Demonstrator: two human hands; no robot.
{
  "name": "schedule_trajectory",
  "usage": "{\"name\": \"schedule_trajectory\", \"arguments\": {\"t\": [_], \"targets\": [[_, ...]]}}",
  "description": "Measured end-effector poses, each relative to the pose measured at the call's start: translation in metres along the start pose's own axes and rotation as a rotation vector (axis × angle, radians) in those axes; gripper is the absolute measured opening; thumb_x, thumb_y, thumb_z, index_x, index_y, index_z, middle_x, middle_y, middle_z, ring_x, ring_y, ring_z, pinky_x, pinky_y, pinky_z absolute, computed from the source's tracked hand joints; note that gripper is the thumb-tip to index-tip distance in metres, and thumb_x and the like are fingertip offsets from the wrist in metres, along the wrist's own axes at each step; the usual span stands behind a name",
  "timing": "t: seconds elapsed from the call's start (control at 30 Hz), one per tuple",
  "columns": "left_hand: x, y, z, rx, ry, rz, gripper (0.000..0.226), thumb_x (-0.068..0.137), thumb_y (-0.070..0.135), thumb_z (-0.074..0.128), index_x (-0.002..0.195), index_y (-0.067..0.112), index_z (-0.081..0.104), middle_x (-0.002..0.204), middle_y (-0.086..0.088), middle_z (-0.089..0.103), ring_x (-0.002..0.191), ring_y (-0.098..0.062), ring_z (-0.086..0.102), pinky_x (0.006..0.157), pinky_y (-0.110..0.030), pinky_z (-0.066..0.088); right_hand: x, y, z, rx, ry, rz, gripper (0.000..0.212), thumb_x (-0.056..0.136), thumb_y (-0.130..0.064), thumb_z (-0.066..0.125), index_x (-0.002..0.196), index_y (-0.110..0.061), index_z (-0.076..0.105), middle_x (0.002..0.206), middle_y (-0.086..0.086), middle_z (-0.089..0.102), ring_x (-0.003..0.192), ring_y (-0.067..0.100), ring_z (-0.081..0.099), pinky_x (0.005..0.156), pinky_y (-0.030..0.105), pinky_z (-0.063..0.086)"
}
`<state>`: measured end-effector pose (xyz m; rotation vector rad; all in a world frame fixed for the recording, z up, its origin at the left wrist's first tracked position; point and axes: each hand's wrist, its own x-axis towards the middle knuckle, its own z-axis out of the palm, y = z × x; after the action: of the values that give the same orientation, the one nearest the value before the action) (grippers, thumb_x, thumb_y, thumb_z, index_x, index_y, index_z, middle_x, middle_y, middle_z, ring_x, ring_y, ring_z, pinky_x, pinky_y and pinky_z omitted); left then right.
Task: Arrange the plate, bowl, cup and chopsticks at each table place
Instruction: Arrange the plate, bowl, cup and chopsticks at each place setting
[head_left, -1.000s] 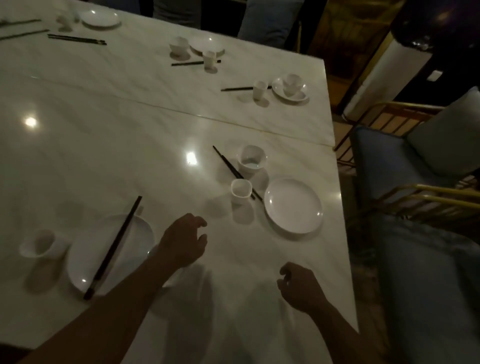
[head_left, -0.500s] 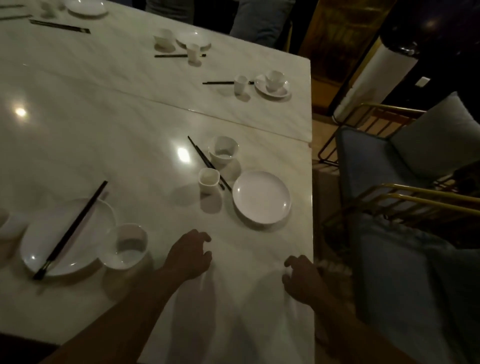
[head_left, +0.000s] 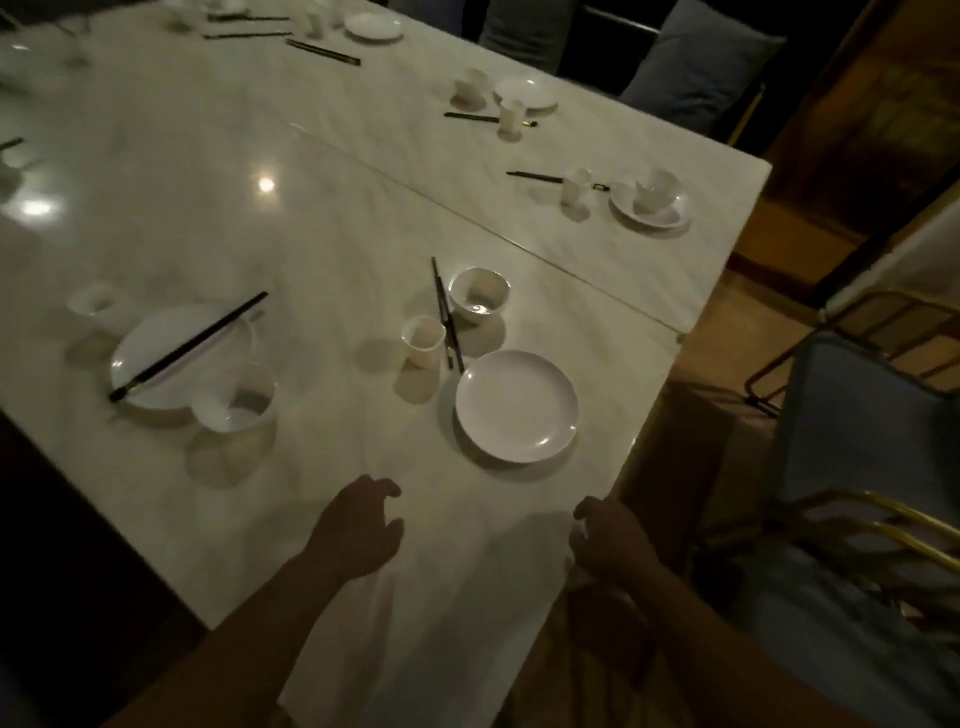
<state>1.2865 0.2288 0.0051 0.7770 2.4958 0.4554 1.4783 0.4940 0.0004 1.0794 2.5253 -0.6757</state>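
On the white marble table (head_left: 322, 218), the nearest place has a white plate (head_left: 517, 406), a small cup (head_left: 423, 341), a bowl (head_left: 478, 294) and dark chopsticks (head_left: 447, 317) lying between cup and bowl. To the left, a second plate (head_left: 171, 358) carries chopsticks (head_left: 188, 347) across it, with a bowl (head_left: 235, 397) at its near edge and a cup (head_left: 96, 301) beyond. My left hand (head_left: 358, 525) hovers over the table below the nearest plate, fingers loosely apart and holding nothing. My right hand (head_left: 610, 535) is at the table's right edge, fingers curled, nothing visible in it.
Two more place settings lie further along the right side: a plate with bowl (head_left: 652, 200) and another plate (head_left: 525, 93) with bowl and cup. More dishes sit at the far end. Blue-cushioned chairs with gold frames (head_left: 857, 415) stand right of the table.
The view has swung so the left setting shows fully. Both hands have drifted right, the right one reaching the table's edge. No dish has moved.
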Motion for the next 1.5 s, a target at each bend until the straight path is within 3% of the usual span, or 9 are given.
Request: {"name": "schedule_trajectory", "arguments": {"t": [0.13,0.3,0.57,0.7,0.87,1.0,1.17,1.4,1.5], "targets": [[-0.013,0.004,0.002,-0.029,0.004,-0.076,0.049,0.082,0.039,0.064,0.128,0.023,0.052,0.121,-0.004,0.055,0.112,-0.022,0.055,0.092,-0.029,0.046,0.017,-0.008,-0.024,0.000,-0.010,0.007,0.039,0.086,-0.034,0.065,0.121,-0.018,0.060,0.115,0.004,0.061,0.095,0.017,0.063,0.082,0.032,0.057],[0.002,0.014,-0.008,-0.082,0.090,-0.087,0.055,0.081,0.037,0.066,0.131,0.021,0.049,0.124,-0.007,0.054,0.113,-0.025,0.055,0.094,-0.033,0.046,0.042,-0.033,-0.060,-0.071,0.057,-0.081,0.041,0.088,-0.033,0.063,0.125,-0.016,0.059,0.122,0.007,0.059,0.107,0.021,0.058,0.084,0.027,0.045],[0.062,0.032,-0.031,-0.151,0.179,-0.165,0.072,0.080,0.042,0.067,0.142,0.022,0.036,0.136,-0.008,0.044,0.121,-0.028,0.051,0.097,-0.040,0.046,0.120,-0.086,-0.097,-0.012,0.107,-0.245,0.044,0.086,-0.036,0.065,0.126,-0.022,0.055,0.121,0.005,0.057,0.107,0.021,0.057,0.088,0.033,0.048],[0.120,0.048,-0.042,-0.189,0.276,-0.205,0.083,0.080,0.040,0.068,0.148,0.020,0.025,0.141,-0.010,0.038,0.126,-0.031,0.046,0.098,-0.040,0.045,0.196,-0.117,-0.119,-0.035,0.121,-0.432,0.062,0.082,-0.036,0.072,0.136,-0.020,0.047,0.131,0.009,0.047,0.118,0.026,0.051,0.095,0.037,0.048],[0.180,0.076,-0.042,-0.240,0.349,-0.360,0.094,0.077,0.040,0.073,0.150,0.017,0.018,0.149,-0.011,0.028,0.132,-0.031,0.037,0.101,-0.043,0.043,0.291,-0.152,-0.145,-0.214,0.112,-0.799,0.094,0.068,-0.048,0.081,0.146,-0.021,0.035,0.148,0.015,0.034,0.131,0.034,0.039,0.104,0.049,0.043],[0.217,0.095,-0.041,-0.224,0.386,-0.456,0.103,0.073,0.041,0.077,0.151,0.014,0.016,0.152,-0.013,0.024,0.137,-0.032,0.030,0.106,-0.043,0.037,0.341,-0.172,-0.157,-0.441,-0.032,-0.964,0.122,0.058,-0.058,0.085,0.154,-0.029,0.014,0.160,0.014,0.011,0.145,0.037,0.019,0.111,0.056,0.033],[0.241,0.100,-0.042,-0.251,0.384,-0.518,0.095,0.074,0.036,0.076,0.149,0.013,0.023,0.147,-0.011,0.033,0.132,-0.031,0.037,0.106,-0.042,0.038,0.368,-0.183,-0.149,-0.620,-0.211,-1.053,0.136,0.057,-0.050,0.089,0.154,-0.035,-0.004,0.163,0.006,-0.008,0.148,0.040,0.001,0.108,0.062,0.035],[0.242,0.097,-0.044,-0.265,0.414,-0.552,0.076,0.067,0.025,0.081,0.133,0.015,0.046,0.123,-0.009,0.052,0.112,-0.030,0.054,0.093,-0.037,0.047,0.379,-0.188,-0.144,-0.584,-0.234,-1.121,0.129,0.054,-0.035,0.089,0.154,-0.035,0.008,0.156,0.008,0.014,0.138,0.042,0.021,0.093,0.056,0.050],[0.227,0.095,-0.042,-0.268,0.453,-0.569,0.073,0.064,0.025,0.082,0.129,0.016,0.049,0.120,-0.008,0.054,0.109,-0.030,0.056,0.090,-0.037,0.048,0.378,-0.183,-0.146,-0.514,-0.231,-1.127,0.126,0.050,-0.034,0.091,0.152,-0.032,0.016,0.151,0.007,0.024,0.131,0.039,0.030,0.093,0.052,0.051]]}}
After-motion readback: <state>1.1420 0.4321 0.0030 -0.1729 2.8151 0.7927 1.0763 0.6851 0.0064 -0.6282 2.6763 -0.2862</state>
